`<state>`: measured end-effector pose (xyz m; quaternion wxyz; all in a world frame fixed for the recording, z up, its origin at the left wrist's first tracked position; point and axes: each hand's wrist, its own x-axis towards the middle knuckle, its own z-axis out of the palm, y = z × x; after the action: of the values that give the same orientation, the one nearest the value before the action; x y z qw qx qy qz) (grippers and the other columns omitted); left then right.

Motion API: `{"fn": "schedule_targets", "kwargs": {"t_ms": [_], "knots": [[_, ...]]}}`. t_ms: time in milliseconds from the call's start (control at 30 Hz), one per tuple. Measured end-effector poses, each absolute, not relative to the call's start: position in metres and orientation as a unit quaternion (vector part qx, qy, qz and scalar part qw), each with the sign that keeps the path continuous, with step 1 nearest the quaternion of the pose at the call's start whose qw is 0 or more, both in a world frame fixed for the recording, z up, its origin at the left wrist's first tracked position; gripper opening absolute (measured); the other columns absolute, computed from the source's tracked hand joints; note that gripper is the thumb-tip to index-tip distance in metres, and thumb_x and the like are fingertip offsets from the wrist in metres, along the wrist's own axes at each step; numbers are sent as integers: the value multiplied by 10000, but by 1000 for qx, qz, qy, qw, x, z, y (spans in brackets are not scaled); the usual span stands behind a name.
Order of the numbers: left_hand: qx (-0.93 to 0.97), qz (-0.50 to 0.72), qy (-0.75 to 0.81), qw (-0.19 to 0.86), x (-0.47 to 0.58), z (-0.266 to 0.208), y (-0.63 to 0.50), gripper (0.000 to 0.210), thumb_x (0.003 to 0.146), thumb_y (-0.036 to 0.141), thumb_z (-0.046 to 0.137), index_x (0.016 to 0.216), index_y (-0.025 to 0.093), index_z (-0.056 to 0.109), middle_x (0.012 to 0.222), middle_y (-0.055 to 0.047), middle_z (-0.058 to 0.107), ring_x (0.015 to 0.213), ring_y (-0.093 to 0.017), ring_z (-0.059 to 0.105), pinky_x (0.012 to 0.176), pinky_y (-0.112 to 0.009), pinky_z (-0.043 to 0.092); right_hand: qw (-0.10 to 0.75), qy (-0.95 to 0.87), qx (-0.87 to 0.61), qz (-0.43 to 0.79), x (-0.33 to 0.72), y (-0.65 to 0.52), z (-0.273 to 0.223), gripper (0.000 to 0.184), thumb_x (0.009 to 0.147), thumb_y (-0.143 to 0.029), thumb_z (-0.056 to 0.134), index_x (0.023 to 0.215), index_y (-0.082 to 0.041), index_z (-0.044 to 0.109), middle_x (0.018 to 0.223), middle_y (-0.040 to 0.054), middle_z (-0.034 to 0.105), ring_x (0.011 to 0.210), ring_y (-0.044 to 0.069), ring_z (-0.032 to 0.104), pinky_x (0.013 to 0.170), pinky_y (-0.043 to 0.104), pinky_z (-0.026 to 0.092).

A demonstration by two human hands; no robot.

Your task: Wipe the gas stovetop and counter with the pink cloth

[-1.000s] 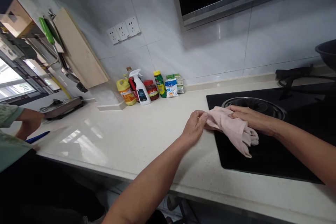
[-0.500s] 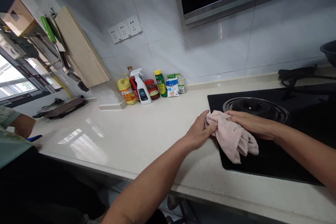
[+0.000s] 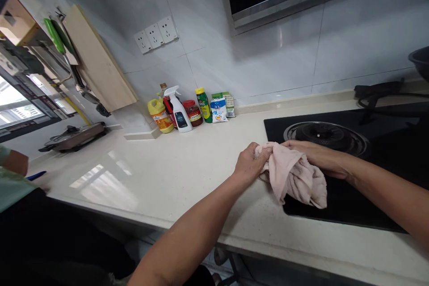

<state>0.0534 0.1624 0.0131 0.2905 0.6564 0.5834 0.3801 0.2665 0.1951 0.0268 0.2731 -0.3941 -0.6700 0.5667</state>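
Observation:
A pale pink cloth (image 3: 291, 174) hangs crumpled between my two hands, over the left edge of the black cooktop (image 3: 342, 205). My left hand (image 3: 251, 163) pinches its left end, thumb on top. Behind the cloth, my right hand (image 3: 311, 154) grips its upper side; most of those fingers are hidden by the fabric. The cloth's lower folds droop toward the front of the cooktop, and grey marks show on them. A round burner (image 3: 326, 136) sits just beyond my right hand.
Against the wall stand a white spray bottle (image 3: 179, 114), a yellow jug (image 3: 161, 116), a red-lidded jar (image 3: 192, 114), a green bottle (image 3: 204, 106) and a blue-white packet (image 3: 219, 111). Another person's arm (image 3: 15, 162) is at the far left, near an electric pan (image 3: 75, 136). A range hood (image 3: 284, 2) overhangs.
Both hands have shifted slightly left with the cloth. The cloth has been turned, so its folds hang differently and more of a marked side shows. The view has moved slightly.

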Motion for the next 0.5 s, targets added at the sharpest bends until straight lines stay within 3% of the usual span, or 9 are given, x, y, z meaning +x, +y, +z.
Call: {"fn": "schedule_targets", "kwargs": {"t_ms": [133,267,367,500], "knots": [[689,337,602,223,54,16,159,413,922,620,470,828,221,521,757,10,581,734,-168,529,664,-261,407,417,-633,-491,430,276,211,31,375,861,-561,544,1079,-270,635,1156,90,698,1010,277,661,863,439,544],[693,312,616,206,53,18,159,456,925,657,432,811,225,523,729,5,590,707,-177,535,645,-267,394,511,-663,-445,318,279,198,44,348,892,-588,525,1046,-295,635,1127,77,691,1003,279,654,886,451,528],[685,296,637,193,49,18,164,482,912,672,439,767,221,527,737,-13,614,714,-191,559,632,-277,385,487,-763,-370,209,272,173,53,292,915,-502,534,1069,-277,638,1112,65,672,1016,269,629,909,434,494],[666,275,672,170,43,19,170,448,919,626,453,767,218,559,760,-30,642,756,-213,593,663,-294,408,346,-904,-244,69,261,159,43,356,891,-456,581,1196,-278,622,1240,79,619,1153,293,555,984,477,425]]}}
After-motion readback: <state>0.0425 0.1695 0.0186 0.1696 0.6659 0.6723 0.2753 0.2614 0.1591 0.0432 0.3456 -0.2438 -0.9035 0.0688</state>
